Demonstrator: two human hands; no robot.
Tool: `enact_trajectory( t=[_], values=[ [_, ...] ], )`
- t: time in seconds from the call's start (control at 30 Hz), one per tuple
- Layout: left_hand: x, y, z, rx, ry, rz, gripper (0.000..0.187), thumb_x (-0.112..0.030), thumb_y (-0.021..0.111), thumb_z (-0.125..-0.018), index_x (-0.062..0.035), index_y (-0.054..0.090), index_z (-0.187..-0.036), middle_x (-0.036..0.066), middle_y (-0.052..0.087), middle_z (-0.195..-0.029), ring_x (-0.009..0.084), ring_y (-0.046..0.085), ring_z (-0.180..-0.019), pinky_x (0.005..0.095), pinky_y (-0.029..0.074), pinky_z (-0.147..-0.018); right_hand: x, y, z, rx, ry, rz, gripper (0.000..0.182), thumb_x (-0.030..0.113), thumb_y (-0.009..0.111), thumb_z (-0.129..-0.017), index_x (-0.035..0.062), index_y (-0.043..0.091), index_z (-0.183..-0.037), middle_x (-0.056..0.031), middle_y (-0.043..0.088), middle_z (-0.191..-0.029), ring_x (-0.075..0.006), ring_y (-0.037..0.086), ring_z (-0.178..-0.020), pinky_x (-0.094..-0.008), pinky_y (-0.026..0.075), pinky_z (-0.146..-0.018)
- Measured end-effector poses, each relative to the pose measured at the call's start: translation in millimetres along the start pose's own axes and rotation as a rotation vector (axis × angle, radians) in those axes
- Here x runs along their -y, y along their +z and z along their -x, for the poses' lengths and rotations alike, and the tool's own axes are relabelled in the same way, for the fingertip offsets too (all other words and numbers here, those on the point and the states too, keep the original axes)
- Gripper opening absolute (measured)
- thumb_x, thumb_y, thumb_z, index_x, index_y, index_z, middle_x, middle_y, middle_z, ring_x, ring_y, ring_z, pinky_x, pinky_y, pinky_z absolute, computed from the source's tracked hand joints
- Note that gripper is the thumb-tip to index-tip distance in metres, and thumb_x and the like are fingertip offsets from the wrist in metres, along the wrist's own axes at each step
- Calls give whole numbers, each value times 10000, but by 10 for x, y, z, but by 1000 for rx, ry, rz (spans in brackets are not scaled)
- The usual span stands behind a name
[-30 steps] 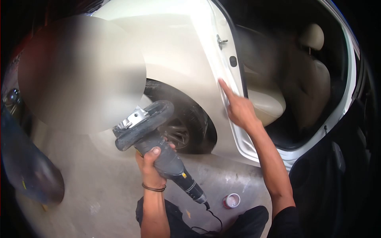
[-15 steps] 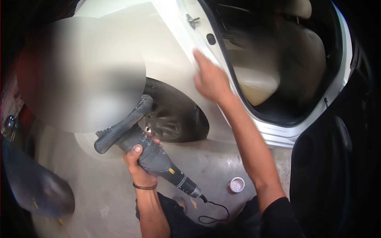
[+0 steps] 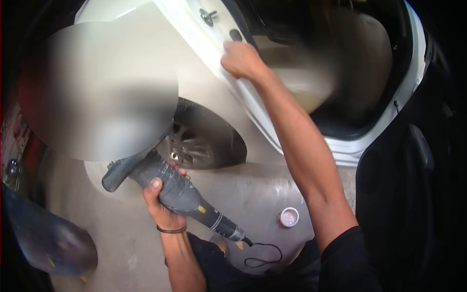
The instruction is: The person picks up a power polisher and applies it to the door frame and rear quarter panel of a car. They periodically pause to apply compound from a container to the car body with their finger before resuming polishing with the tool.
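Observation:
My left hand (image 3: 164, 207) is wrapped round the body of a dark grey corded polisher (image 3: 180, 192), thumb on top. Its curved front handle (image 3: 119, 170) points up and left; a blurred round patch covers the working end. The cord loops down by my legs. My right hand (image 3: 243, 59) is closed, with curled fingers against the white door pillar (image 3: 194, 34) of a car, just below a dark oval plug (image 3: 235, 35). The inside of that hand is hidden, so I cannot see whether it holds anything.
The white car's front wheel (image 3: 189, 146) is behind the polisher. A small open tub with pinkish contents (image 3: 289, 217) stands on the concrete floor (image 3: 258, 194). The dark open door (image 3: 404, 204) is at right, a dark rounded object (image 3: 53, 233) at left.
My right hand has gone from an extended pointing finger to curled fingers, higher up near the oval plug. The view has shifted slightly; my left hand keeps hold of the polisher.

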State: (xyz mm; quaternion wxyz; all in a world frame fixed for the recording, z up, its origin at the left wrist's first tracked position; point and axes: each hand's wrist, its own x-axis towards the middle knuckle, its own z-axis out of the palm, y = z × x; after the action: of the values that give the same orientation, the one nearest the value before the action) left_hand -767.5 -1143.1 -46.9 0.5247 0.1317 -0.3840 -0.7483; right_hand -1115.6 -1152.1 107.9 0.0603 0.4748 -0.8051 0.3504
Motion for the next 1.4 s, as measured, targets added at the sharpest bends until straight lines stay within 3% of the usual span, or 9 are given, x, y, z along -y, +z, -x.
enact_trajectory(
  t=[0.23,0.33,0.5,0.57,0.63,0.93,1.17,1.3,1.4],
  values=[
    [-4,-31,-99,91,17,-66,590,-385,682,-968,81,629,-1326,212,737,-1175,325,758,-1021,424,646,-870,-1646,9,1812,153,182,46,502,72,543,-926,48,766,-1375,-204,781,-1338,-388,711,-1303,-445,538,-1127],
    [-34,-89,-160,56,77,-138,628,-344,702,-948,82,599,-1398,258,727,-1225,369,763,-1051,441,661,-843,-2547,532,3418,372,695,-254,400,135,638,-977,18,771,-1336,-163,806,-931,-222,711,-578,-396,631,-692],
    [-199,-161,-123,208,10,34,721,-403,633,-1005,124,532,-1487,326,655,-1344,407,710,-1167,481,619,-999,-2928,1205,5134,668,844,-129,488,105,721,-921,31,732,-1403,-206,812,-1160,-262,812,-792,-412,651,-745],
    [-244,-255,-101,254,-5,39,753,-429,613,-1022,130,505,-1515,327,628,-1386,412,681,-1213,490,588,-1047,-3138,1565,5512,578,545,162,551,203,734,-922,84,699,-1459,-239,788,-1274,-363,805,-1071,-489,623,-966],
    [-248,-189,-49,241,28,17,765,-432,626,-1017,120,493,-1531,314,636,-1371,398,705,-1147,474,605,-987,-2977,1683,5428,771,669,293,540,225,700,-934,87,681,-1457,-225,775,-1307,-407,748,-1214,-519,583,-1058],
    [-160,-74,-73,131,85,-39,707,-385,709,-934,94,559,-1432,260,685,-1249,342,760,-1038,439,668,-875,-3052,2043,5701,906,299,670,224,153,586,-1027,123,785,-1127,-131,818,-1068,-319,825,-929,-488,637,-776],
    [-204,-136,-99,202,59,-38,712,-374,713,-983,95,525,-1485,251,683,-1269,333,729,-1075,425,647,-931,-2899,1863,5616,841,333,585,340,146,646,-982,143,751,-1305,-127,821,-1075,-321,815,-1020,-489,641,-852],
    [-191,-160,-123,143,60,-18,688,-375,718,-966,87,550,-1448,249,691,-1242,336,746,-1056,428,665,-891,-2853,1629,5322,385,443,185,499,139,681,-976,69,672,-1470,-172,788,-1141,-319,800,-935,-480,640,-819],
    [-166,-148,-116,103,74,-16,671,-378,716,-952,86,567,-1414,249,691,-1221,339,760,-1029,425,681,-849,-2690,1463,4484,-5,1062,-891,577,181,681,-1042,71,555,-1594,-92,727,-1235,-209,705,-792,-399,615,-778]
  ],
)
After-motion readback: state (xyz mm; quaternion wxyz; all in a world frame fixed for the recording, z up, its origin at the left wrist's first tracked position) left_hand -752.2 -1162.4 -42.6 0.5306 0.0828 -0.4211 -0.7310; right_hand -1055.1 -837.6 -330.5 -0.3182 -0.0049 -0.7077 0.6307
